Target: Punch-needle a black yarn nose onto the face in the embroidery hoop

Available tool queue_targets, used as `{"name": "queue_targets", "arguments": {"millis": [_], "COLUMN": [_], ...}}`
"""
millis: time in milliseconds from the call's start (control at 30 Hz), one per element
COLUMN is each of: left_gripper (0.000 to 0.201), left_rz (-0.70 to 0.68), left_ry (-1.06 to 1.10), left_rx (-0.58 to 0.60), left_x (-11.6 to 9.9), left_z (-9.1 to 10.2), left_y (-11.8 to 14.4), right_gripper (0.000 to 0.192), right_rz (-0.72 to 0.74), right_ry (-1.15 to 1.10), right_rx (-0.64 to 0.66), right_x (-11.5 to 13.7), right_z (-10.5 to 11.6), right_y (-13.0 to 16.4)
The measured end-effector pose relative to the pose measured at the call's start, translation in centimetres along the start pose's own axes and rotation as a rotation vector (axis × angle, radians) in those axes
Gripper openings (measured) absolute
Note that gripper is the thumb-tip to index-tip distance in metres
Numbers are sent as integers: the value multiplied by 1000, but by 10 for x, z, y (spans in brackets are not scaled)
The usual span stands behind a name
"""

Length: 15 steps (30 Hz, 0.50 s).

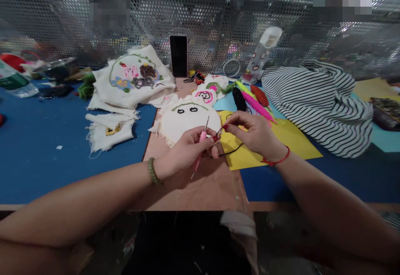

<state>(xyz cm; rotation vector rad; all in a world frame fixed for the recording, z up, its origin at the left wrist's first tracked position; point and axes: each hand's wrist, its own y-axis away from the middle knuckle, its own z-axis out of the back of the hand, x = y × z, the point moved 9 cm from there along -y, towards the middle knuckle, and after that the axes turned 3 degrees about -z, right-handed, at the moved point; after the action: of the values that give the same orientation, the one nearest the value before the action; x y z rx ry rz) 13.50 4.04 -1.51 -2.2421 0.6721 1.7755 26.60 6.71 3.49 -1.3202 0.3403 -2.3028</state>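
Observation:
In my left hand (195,143) a pink punch needle (203,136) is gripped, its metal tip pointing up and away. My right hand (251,131) pinches a dark thread (231,153) between thumb and fingertips, close beside the left fingers. The thread runs between both hands and trails below them over yellow paper. Just beyond my hands lies a round embroidery hoop (190,124) with white cloth, carrying two small black stitched eyes and a green stitched arc. A skein of black thread (238,99) rests behind my right hand.
Pink and other coloured skeins (256,105) lie on yellow paper (296,143). A striped cloth (312,100) is at right. Embroidered white cloths (134,85) lie at left. Behind stand a phone (178,56) and a clear bottle (258,60), before a perforated metal screen (206,12).

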Motion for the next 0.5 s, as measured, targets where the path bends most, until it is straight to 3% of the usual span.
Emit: {"name": "queue_targets", "arguments": {"millis": [167,333,500], "left_gripper": [9,9,7], "left_rz": [66,23,-40], "left_ry": [-16,0,-48], "left_rx": [12,25,-29], "left_x": [1,-1,-3], "left_z": [1,2,11], "left_y": [-3,-5,-7], "right_gripper": [15,17,13], "right_rz": [18,15,119], "right_ry": [23,39,71], "right_rx": [-31,-24,2], "right_x": [1,0,14], "right_z": [2,2,1], "right_y": [0,-1,4]}}
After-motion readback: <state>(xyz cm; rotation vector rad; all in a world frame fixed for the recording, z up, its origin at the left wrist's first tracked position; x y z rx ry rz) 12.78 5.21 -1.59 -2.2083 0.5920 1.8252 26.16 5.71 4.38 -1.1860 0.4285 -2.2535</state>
